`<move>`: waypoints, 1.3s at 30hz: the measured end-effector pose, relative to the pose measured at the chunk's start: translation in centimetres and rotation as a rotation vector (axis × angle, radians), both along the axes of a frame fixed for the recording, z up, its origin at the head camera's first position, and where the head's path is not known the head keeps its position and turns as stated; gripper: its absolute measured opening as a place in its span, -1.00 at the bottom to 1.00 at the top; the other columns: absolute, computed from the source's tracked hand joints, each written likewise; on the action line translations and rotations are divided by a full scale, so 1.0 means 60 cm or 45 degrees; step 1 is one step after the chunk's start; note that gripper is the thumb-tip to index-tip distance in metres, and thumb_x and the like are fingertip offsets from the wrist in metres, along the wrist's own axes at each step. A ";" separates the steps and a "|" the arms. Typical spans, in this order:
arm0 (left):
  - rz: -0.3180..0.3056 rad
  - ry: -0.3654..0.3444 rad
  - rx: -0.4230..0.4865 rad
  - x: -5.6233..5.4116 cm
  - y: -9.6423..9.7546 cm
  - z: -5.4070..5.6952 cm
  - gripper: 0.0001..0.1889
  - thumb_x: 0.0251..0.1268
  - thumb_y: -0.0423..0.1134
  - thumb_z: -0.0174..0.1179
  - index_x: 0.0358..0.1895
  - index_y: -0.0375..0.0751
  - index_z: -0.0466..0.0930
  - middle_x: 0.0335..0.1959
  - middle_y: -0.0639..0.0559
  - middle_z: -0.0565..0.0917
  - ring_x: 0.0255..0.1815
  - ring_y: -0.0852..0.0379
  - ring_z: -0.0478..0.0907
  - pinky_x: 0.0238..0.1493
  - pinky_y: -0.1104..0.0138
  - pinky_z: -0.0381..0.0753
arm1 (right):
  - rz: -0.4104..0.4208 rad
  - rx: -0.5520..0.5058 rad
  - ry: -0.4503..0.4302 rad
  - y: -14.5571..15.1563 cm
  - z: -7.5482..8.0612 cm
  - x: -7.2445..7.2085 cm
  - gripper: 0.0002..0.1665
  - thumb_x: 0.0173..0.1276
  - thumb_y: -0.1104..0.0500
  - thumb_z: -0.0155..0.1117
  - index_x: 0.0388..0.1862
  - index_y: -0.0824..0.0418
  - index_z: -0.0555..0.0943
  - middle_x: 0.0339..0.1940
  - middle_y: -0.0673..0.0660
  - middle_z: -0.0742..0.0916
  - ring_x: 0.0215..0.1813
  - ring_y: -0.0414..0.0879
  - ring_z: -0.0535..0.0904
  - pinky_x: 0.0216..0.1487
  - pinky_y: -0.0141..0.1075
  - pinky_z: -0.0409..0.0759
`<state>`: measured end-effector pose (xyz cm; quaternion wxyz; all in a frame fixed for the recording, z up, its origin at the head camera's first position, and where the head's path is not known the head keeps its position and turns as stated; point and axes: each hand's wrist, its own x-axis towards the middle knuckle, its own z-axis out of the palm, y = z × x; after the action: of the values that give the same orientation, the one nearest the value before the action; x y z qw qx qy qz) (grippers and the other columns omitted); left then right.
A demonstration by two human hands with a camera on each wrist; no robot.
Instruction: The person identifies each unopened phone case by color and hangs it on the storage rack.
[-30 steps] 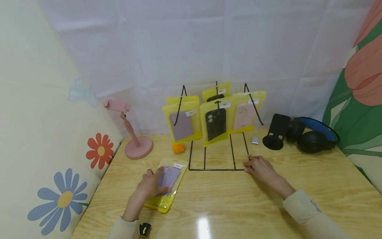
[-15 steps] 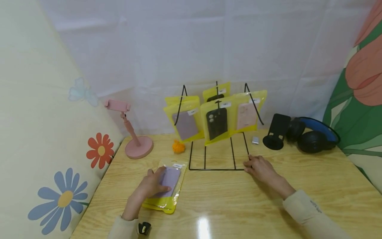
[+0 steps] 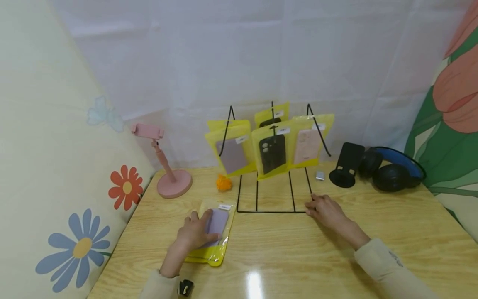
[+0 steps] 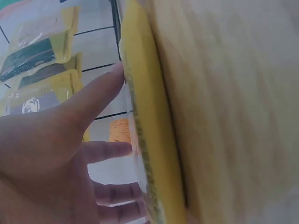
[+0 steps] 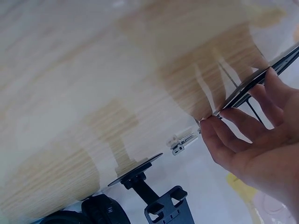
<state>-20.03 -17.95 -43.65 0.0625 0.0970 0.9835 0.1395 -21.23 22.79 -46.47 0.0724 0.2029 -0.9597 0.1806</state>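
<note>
A yellow-edged clear pouch with a purple phone case (image 3: pixel 218 222) lies flat on the table at the left. My left hand (image 3: pixel 195 233) rests on it with fingers spread; in the left wrist view the fingertips touch the top of the pouch (image 4: pixel 152 126). To its right stands a black wire display rack (image 3: pixel 274 212), hung with several pouched phone cases: purple (image 3: pixel 232 155), black (image 3: pixel 273 154) and pink (image 3: pixel 308 145). My right hand (image 3: pixel 326 210) holds the front right corner of the rack's base, thumb and fingers at the wire (image 5: pixel 250 86) in the right wrist view.
A pink phone stand (image 3: pixel 173 184) is at the back left, and an orange ball-like item (image 3: pixel 223 183) sits beside the rack. At right are a small silver item (image 3: pixel 319 176), a black phone stand (image 3: pixel 342 177) and headphones (image 3: pixel 392 176). A small black item (image 3: pixel 185 287) lies near my left sleeve.
The purple-case pouch has turned a little and its lower end has shifted right, my left hand moving slightly right with it. The hanging purple pouch has swung slightly. My right hand stays put.
</note>
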 end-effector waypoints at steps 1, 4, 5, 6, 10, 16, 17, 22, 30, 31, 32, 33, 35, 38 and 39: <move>-0.001 0.006 0.000 0.001 0.002 0.001 -0.09 -0.06 0.13 0.46 0.36 -0.22 0.32 -0.09 -0.40 0.39 -0.17 -0.24 0.38 -0.43 0.00 0.49 | -0.002 0.000 0.002 0.000 0.000 0.000 -0.68 0.30 0.18 0.31 -0.03 0.32 0.70 0.15 0.55 0.53 0.03 0.43 0.52 -0.07 0.18 0.53; 0.006 -0.011 -0.003 0.003 0.007 0.006 -0.11 -0.04 0.06 0.47 0.37 -0.22 0.31 -0.07 -0.41 0.38 -0.17 -0.23 0.38 -0.43 0.02 0.50 | -0.004 0.002 0.015 0.000 -0.003 -0.002 -0.68 0.29 0.19 0.32 -0.03 0.32 0.70 0.14 0.55 0.54 0.01 0.42 0.53 -0.10 0.17 0.54; 0.009 -0.022 -0.007 0.003 0.007 0.007 -0.12 -0.03 0.04 0.48 0.37 -0.22 0.30 -0.05 -0.42 0.38 -0.17 -0.23 0.38 -0.43 0.02 0.50 | -0.003 0.002 0.021 0.001 -0.004 -0.003 -0.69 0.29 0.19 0.32 -0.03 0.32 0.70 0.13 0.56 0.54 0.01 0.42 0.53 -0.11 0.17 0.55; 0.016 -0.035 -0.009 0.003 0.008 0.010 -0.12 -0.03 0.02 0.48 0.37 -0.22 0.30 -0.04 -0.42 0.38 -0.17 -0.24 0.38 -0.42 0.02 0.50 | -0.001 0.004 0.025 0.001 -0.005 -0.003 -0.69 0.29 0.19 0.33 -0.04 0.32 0.70 0.12 0.56 0.55 0.00 0.42 0.53 -0.12 0.17 0.55; 0.040 -0.050 -0.009 0.001 0.009 0.014 -0.11 -0.07 -0.08 0.52 0.37 -0.22 0.29 -0.04 -0.40 0.36 -0.18 -0.23 0.39 -0.41 0.02 0.51 | -0.008 0.008 0.020 0.002 -0.006 -0.004 -0.68 0.30 0.19 0.32 -0.03 0.32 0.70 0.13 0.55 0.55 0.01 0.42 0.53 -0.11 0.17 0.55; 0.053 0.016 0.075 -0.003 0.007 0.008 -0.03 -0.21 -0.23 0.58 0.40 -0.18 0.28 -0.11 -0.35 0.30 -0.26 -0.18 0.40 -0.47 0.09 0.49 | -0.015 0.017 0.013 0.003 -0.008 -0.005 -0.68 0.29 0.18 0.33 -0.03 0.32 0.70 0.13 0.55 0.55 0.02 0.42 0.53 -0.09 0.17 0.55; 0.047 0.032 0.096 -0.004 0.005 0.006 -0.02 -0.22 -0.26 0.58 0.41 -0.17 0.27 -0.11 -0.36 0.29 -0.26 -0.17 0.40 -0.48 0.11 0.48 | -0.013 0.019 0.011 0.003 -0.008 -0.005 -0.68 0.30 0.18 0.32 -0.03 0.32 0.70 0.13 0.55 0.55 0.02 0.42 0.53 -0.09 0.17 0.55; -0.066 0.134 0.243 -0.013 -0.006 -0.001 -0.12 -0.14 -0.45 0.50 0.40 -0.15 0.33 -0.15 -0.38 0.38 -0.28 -0.11 0.41 -0.43 0.16 0.51 | -0.012 0.023 -0.006 0.002 -0.007 -0.005 -0.68 0.31 0.17 0.31 -0.01 0.31 0.70 0.14 0.55 0.54 0.03 0.42 0.52 -0.07 0.18 0.54; -0.328 0.178 0.423 -0.028 -0.034 0.017 -0.57 0.06 -0.58 0.26 0.06 -0.27 0.65 -0.34 -0.11 0.55 -0.39 0.11 0.36 -0.36 0.29 0.44 | -0.010 0.028 0.013 0.007 -0.014 -0.011 -0.64 0.39 0.04 0.23 -0.01 0.27 0.71 0.16 0.53 0.54 0.03 0.41 0.52 -0.11 0.18 0.54; -0.337 0.175 0.435 -0.029 -0.038 0.021 -0.61 0.08 -0.57 0.24 0.02 -0.26 0.68 -0.39 -0.06 0.53 -0.42 0.13 0.32 -0.40 0.33 0.39 | -0.011 0.028 0.015 0.007 -0.015 -0.011 -0.63 0.39 0.04 0.24 -0.01 0.27 0.71 0.16 0.53 0.54 0.03 0.41 0.52 -0.11 0.18 0.54; -0.348 0.178 0.449 -0.030 -0.041 0.026 -0.64 0.09 -0.57 0.24 -0.01 -0.26 0.70 -0.39 -0.04 0.54 -0.43 0.14 0.30 -0.41 0.35 0.36 | -0.012 0.026 0.018 0.007 -0.015 -0.011 -0.63 0.38 0.04 0.24 -0.01 0.27 0.71 0.15 0.53 0.54 0.03 0.41 0.52 -0.11 0.19 0.54; -0.355 0.178 0.461 -0.030 -0.045 0.030 -0.66 0.11 -0.57 0.23 -0.04 -0.26 0.71 -0.38 -0.03 0.55 -0.42 0.15 0.30 -0.41 0.36 0.35 | -0.020 0.032 -0.004 0.002 -0.003 -0.006 -0.68 0.31 0.17 0.31 -0.02 0.30 0.70 0.15 0.54 0.54 0.03 0.42 0.52 -0.10 0.19 0.54; -0.349 0.173 0.494 -0.029 -0.050 0.039 -0.68 0.13 -0.55 0.20 -0.06 -0.22 0.72 -0.29 -0.09 0.62 -0.36 0.12 0.35 -0.39 0.37 0.36 | -0.020 0.031 -0.009 0.002 -0.004 -0.006 -0.67 0.31 0.17 0.32 -0.01 0.31 0.70 0.15 0.54 0.54 0.03 0.43 0.51 -0.10 0.19 0.54; -0.354 0.146 0.582 -0.027 -0.055 0.049 -0.66 0.17 -0.54 0.18 -0.02 -0.18 0.70 -0.06 -0.16 0.66 -0.24 0.05 0.42 -0.31 0.36 0.42 | -0.028 0.027 -0.020 0.001 -0.005 -0.005 -0.66 0.31 0.16 0.32 0.00 0.31 0.69 0.15 0.54 0.53 0.04 0.43 0.51 -0.09 0.19 0.53; -0.366 0.136 0.609 -0.025 -0.056 0.051 -0.66 0.19 -0.53 0.19 0.00 -0.17 0.70 -0.01 -0.15 0.66 -0.19 0.05 0.43 -0.27 0.37 0.45 | -0.026 0.031 -0.020 0.000 -0.005 -0.005 -0.67 0.31 0.16 0.32 0.00 0.31 0.69 0.15 0.54 0.54 0.03 0.43 0.51 -0.09 0.19 0.54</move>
<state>-21.56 -21.32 -40.56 0.0050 0.2546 0.9006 0.3521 -21.50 22.82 -46.80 0.0642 0.1923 -0.9644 0.1697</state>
